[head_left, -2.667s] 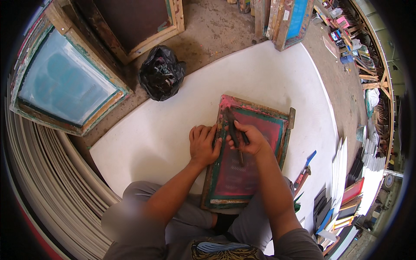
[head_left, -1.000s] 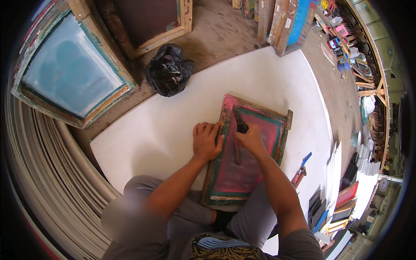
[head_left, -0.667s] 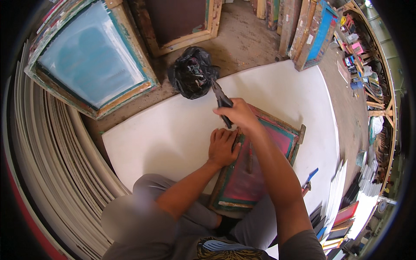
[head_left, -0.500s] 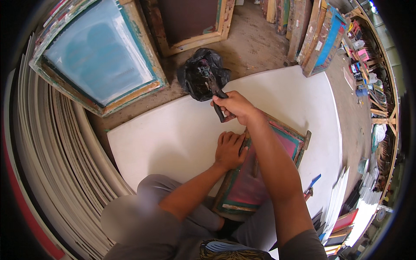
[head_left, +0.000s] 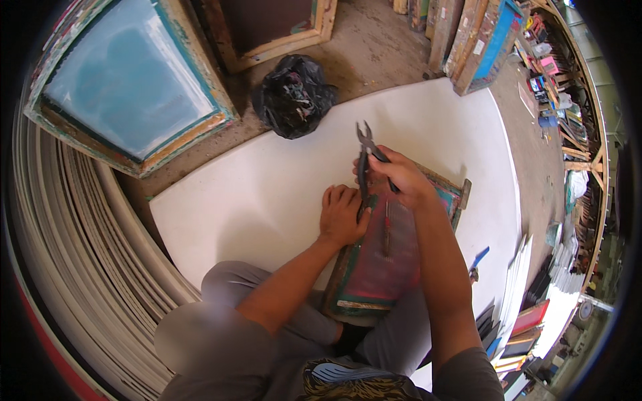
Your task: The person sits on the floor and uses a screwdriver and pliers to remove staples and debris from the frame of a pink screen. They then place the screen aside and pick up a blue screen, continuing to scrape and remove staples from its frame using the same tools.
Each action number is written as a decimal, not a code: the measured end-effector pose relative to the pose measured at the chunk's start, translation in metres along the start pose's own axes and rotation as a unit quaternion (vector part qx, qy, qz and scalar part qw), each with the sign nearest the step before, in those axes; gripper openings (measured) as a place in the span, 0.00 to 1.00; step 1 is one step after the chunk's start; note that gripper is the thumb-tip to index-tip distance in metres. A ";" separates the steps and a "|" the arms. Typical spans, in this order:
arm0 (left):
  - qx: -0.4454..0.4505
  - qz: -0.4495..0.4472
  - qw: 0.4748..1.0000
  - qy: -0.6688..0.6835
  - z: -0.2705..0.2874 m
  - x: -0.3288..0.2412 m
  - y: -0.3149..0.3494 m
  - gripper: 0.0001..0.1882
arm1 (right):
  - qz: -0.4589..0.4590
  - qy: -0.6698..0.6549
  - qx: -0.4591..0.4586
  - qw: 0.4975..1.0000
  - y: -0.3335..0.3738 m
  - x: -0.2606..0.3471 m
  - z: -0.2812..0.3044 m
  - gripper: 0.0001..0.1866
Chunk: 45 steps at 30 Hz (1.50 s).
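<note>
A pair of pliers [head_left: 367, 150] with black handles is in my right hand [head_left: 401, 177], its jaws parted and pointing away from me. Below it lies a screen printing frame [head_left: 354, 301] with a wooden rim and pinkish-red mesh, partly across my lap. My left hand [head_left: 344, 215] grips the frame's left rim near its far end, thumb over the wood and fingers along the outer side. On the mesh rests a thin, reddish screwdriver-like tool [head_left: 387, 230]. My right forearm hides part of the frame's right side.
A crumpled black plastic bag [head_left: 294, 100] with scraps sits beyond the white board [head_left: 200, 207]. Large screen frames [head_left: 157, 157] lean at the far left. More frames [head_left: 468, 47] stand far right. Stacked sheets [head_left: 80, 220] line the left. A blue-handled tool [head_left: 480, 256] lies right.
My right hand has drawn the pliers back from the black bag, toward me and over the frame. The jaws now show clear of the bag. My left hand stays on the rim.
</note>
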<state>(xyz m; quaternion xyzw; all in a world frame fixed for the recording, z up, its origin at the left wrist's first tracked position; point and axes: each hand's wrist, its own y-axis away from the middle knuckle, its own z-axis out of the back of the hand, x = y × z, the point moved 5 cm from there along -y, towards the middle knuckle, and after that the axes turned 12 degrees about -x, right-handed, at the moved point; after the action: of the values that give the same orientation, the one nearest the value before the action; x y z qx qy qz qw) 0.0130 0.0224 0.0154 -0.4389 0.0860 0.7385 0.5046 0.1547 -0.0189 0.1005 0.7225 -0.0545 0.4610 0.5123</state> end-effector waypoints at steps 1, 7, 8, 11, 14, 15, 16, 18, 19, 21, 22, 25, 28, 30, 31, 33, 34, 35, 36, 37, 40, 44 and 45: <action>0.001 0.000 1.000 -0.005 0.001 0.000 -0.001 0.28 | -0.002 -0.013 -0.028 1.000 0.009 -0.008 0.014 0.18; -0.004 -0.007 1.000 -0.013 0.000 -0.003 -0.002 0.28 | -0.076 0.063 -0.077 0.992 0.031 -0.075 0.092 0.20; -0.005 -0.008 1.000 -0.016 0.000 -0.003 -0.002 0.28 | -0.101 0.049 -0.063 0.992 0.036 -0.081 0.091 0.21; -0.009 -0.012 1.000 -0.019 0.000 -0.006 -0.003 0.27 | -0.129 0.036 -0.057 0.989 0.041 -0.102 0.093 0.23; -0.015 -0.015 1.000 -0.021 0.002 -0.006 -0.003 0.27 | -0.135 0.008 -0.033 0.990 0.045 -0.108 0.084 0.24; -0.015 -0.017 0.999 -0.024 0.002 -0.006 -0.003 0.27 | -0.136 -0.007 -0.021 0.990 0.047 -0.108 0.080 0.24; -0.014 -0.019 0.999 -0.027 0.001 -0.006 -0.003 0.27 | -0.136 -0.012 -0.025 0.990 0.047 -0.110 0.079 0.24; -0.015 -0.021 0.999 -0.026 0.002 -0.006 -0.003 0.27 | -0.135 -0.022 -0.034 0.990 0.045 -0.114 0.076 0.24; -0.016 -0.023 0.999 -0.026 0.003 -0.006 -0.004 0.27 | -0.132 -0.026 -0.034 0.990 0.045 -0.114 0.075 0.24; -0.016 -0.022 0.999 -0.023 0.002 -0.006 -0.004 0.27 | -0.126 -0.034 -0.033 0.991 0.044 -0.114 0.074 0.23; -0.016 -0.022 0.999 -0.021 0.001 -0.006 -0.003 0.27 | -0.126 -0.033 -0.039 0.991 0.044 -0.114 0.074 0.23; -0.016 -0.022 0.999 -0.022 0.001 -0.005 -0.004 0.27 | -0.124 -0.023 -0.047 0.991 0.041 -0.114 0.076 0.22; -0.014 -0.020 0.999 -0.021 0.002 -0.006 -0.004 0.27 | -0.119 -0.003 -0.045 0.992 0.038 -0.114 0.077 0.20; -0.018 -0.021 0.999 -0.022 0.003 -0.007 -0.005 0.27 | -0.120 0.012 -0.045 0.992 0.039 -0.111 0.078 0.19; -0.021 -0.022 0.999 -0.022 0.003 -0.008 -0.005 0.27 | -0.116 0.016 -0.044 0.992 0.039 -0.110 0.078 0.19; -0.013 -0.019 1.000 -0.019 0.001 -0.006 -0.004 0.28 | -0.107 0.025 -0.040 0.993 0.039 -0.109 0.078 0.18; -0.010 -0.017 1.000 -0.018 0.001 -0.005 -0.004 0.29 | -0.109 0.035 -0.040 0.993 0.039 -0.108 0.078 0.17; -0.010 -0.017 1.000 -0.019 0.000 -0.004 -0.003 0.29 | -0.110 0.045 -0.039 0.992 0.039 -0.106 0.076 0.17; -0.011 -0.017 1.000 -0.019 0.000 -0.004 -0.003 0.29 | -0.111 0.055 -0.039 0.992 0.039 -0.105 0.076 0.17; -0.011 -0.018 1.000 -0.019 0.001 -0.005 -0.003 0.29 | -0.114 0.049 -0.044 0.991 0.039 -0.105 0.075 0.17; -0.013 -0.019 1.000 -0.018 0.001 -0.005 -0.004 0.28 | -0.120 0.030 -0.053 0.991 0.038 -0.105 0.074 0.17; -0.015 -0.019 0.999 -0.022 0.001 -0.004 -0.003 0.27 | -0.144 -0.026 -0.062 0.987 0.041 -0.106 0.071 0.17; -0.015 -0.019 0.999 -0.022 0.001 -0.005 -0.004 0.27 | -0.154 -0.045 -0.066 0.985 0.043 -0.106 0.070 0.17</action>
<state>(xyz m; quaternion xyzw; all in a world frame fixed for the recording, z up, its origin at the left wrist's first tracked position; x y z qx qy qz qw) 0.0163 0.0215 0.0209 -0.4312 0.0554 0.7395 0.5139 0.1135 -0.1354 0.0502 0.7070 0.0040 0.3387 0.6209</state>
